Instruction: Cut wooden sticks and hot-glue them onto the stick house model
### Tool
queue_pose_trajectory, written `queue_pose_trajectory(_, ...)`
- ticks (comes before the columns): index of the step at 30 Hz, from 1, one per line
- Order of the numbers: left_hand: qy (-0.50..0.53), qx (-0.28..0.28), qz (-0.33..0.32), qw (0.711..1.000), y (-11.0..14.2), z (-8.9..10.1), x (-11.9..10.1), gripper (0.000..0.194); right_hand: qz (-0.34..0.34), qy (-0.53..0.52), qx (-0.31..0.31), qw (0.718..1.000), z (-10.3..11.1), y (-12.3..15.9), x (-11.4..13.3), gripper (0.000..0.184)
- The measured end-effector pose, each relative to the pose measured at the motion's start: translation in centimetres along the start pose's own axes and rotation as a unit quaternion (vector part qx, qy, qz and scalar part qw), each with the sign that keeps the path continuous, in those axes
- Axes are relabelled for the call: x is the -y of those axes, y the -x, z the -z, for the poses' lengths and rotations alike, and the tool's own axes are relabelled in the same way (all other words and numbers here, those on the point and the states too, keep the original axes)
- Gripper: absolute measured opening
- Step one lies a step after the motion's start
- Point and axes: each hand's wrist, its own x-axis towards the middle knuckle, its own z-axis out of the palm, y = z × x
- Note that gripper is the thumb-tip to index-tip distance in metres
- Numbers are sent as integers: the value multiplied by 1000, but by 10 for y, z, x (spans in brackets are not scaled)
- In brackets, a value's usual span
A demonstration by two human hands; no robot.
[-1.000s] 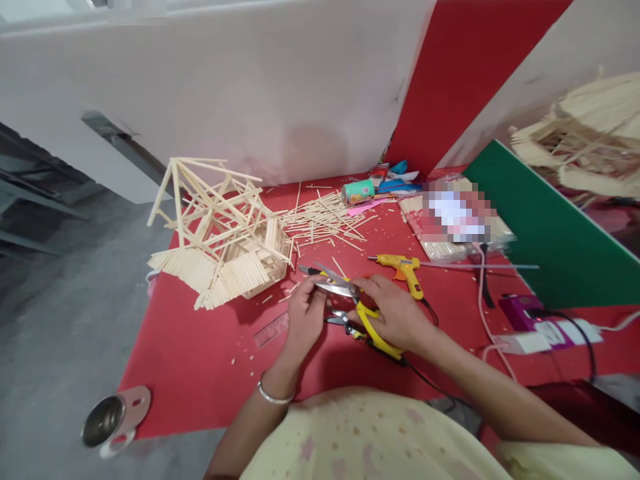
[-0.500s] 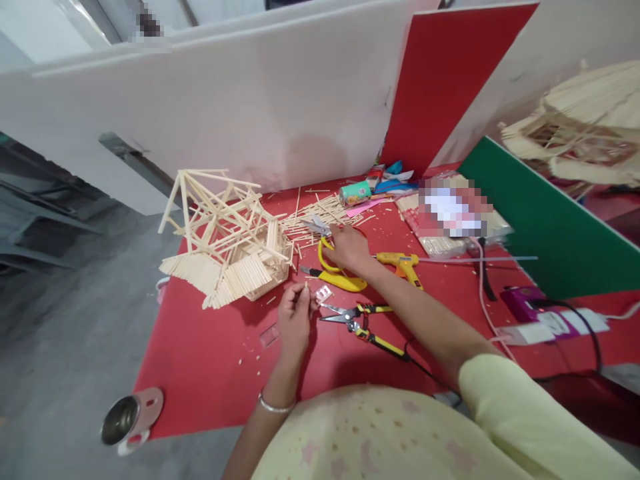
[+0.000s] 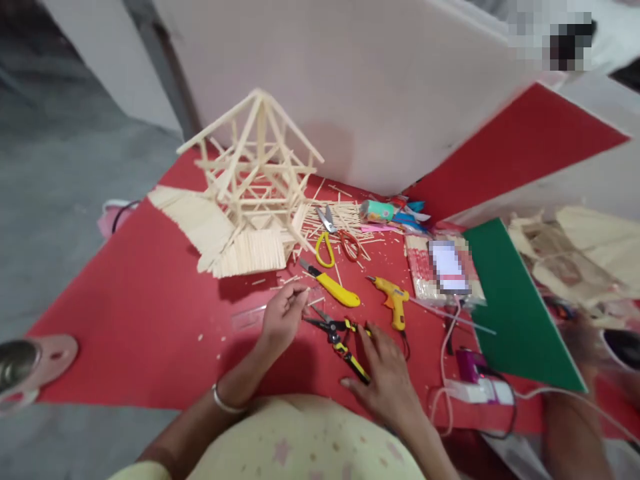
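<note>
My left hand [image 3: 284,315] is closed, thumb and fingertips pinched on what looks like a small piece of wooden stick [image 3: 309,291]. Just right of it lie black-and-yellow hand snips [image 3: 333,331], blades apart, pointing toward that hand. Over the handles of the snips reaches my right hand [image 3: 387,367], its fingers spread and the fingertips at the upper handle; it grips nothing. Beyond them are a yellow utility knife [image 3: 339,291] and scissors [image 3: 325,250] with one yellow and one red loop. A model pavilion of wooden sticks [image 3: 250,250] stands at the back left.
A yellow glue gun [image 3: 393,298] lies right of the knife. Loose sticks [image 3: 345,217] and a green can [image 3: 377,211] are at the back. A phone [image 3: 450,267] rests on bagged sticks. Cables run to a power strip [image 3: 475,391]. A steel mug [image 3: 23,363] stands at the left edge.
My right hand has left the scissors and come back toward me to the snips' handles. The scissors lie free on the table. My left hand keeps its pinch; the view has turned.
</note>
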Motion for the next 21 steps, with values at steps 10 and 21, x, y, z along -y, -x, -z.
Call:
queue_pose_trajectory(10, 53, -25, 1, 998, -4, 9, -9, 28, -155, -172, 150, 961, 22, -4, 6, 70)
queue_pose_trajectory(21, 82, -49, -15, 995, -1, 7, -8, 29, -67, -144, -8, 987, 9, 16, 15, 69)
